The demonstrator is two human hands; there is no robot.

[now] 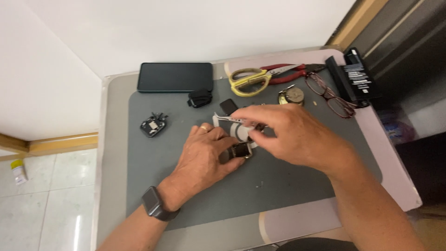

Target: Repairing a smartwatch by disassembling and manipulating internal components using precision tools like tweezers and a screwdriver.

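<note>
One grey mat (186, 186), pale table (111, 139)

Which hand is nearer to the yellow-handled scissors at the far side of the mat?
Right. The right hand holds tweezers just below the scissors. The left hand lies lower on the mat, pinning a small dark case.

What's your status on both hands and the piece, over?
Left hand pinning small watch case on grey mat. Right hand holding tweezers above it. Nothing blocking.
</note>
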